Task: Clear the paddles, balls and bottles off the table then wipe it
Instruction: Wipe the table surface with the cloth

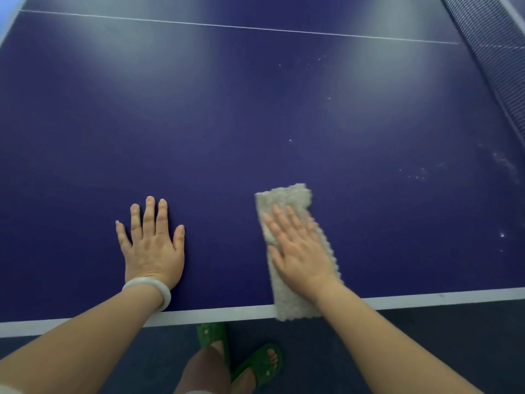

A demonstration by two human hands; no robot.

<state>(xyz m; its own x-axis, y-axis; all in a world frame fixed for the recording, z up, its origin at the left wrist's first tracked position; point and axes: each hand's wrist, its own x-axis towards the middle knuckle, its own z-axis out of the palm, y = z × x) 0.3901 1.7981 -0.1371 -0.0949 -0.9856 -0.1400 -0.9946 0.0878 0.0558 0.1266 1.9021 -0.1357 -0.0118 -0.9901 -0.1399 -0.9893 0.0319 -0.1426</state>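
While its fingers lie straight and spread, the right hand [298, 248] presses flat on a folded beige fluffy cloth [295, 251], which reaches past the fingertips and back under the wrist to overhang the white edge stripe of the dark blue table-tennis table [255, 123]. Well to its left, the left hand [152, 245], wearing a pale bangle [147, 292], rests flat and relaxed on the bare surface. Far beyond the right hand, white specks [417, 174] dot the table near the dark net [494, 61].
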